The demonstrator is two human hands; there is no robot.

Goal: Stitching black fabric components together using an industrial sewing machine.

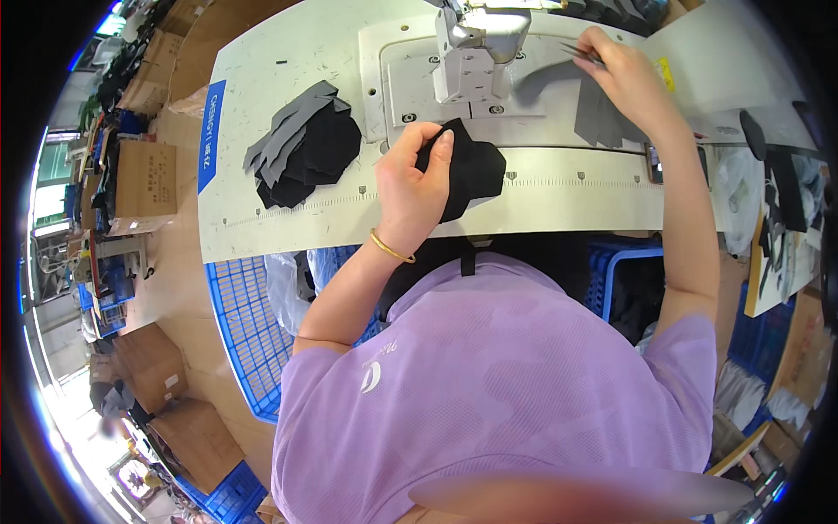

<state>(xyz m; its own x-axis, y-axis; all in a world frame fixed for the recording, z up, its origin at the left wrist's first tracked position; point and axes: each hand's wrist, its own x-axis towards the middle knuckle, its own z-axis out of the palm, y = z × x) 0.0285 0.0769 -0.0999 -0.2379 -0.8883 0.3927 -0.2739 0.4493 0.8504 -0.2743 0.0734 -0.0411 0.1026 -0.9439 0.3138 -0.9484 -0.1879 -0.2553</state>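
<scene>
My left hand point(416, 179) pinches a folded black fabric piece point(476, 170) between thumb and fingers at the table's front edge, just in front of the sewing machine head point(476, 65). My right hand point(621, 74) is raised at the back right, closed round a slim two-pronged metal tool point(583, 55), tweezers or thread snips. The prongs point left, above grey fabric pieces point(602, 113) lying on the table right of the needle area. To the left of my left hand lies a fanned stack of grey and black fabric pieces point(305, 144).
The white sewing table point(288, 236) has a ruler strip along its front and thread scraps on top. Blue plastic baskets point(249, 327) stand below it at left and right. A clear plastic bag point(740, 196) hangs at the right end. Cardboard boxes point(147, 188) line the floor at left.
</scene>
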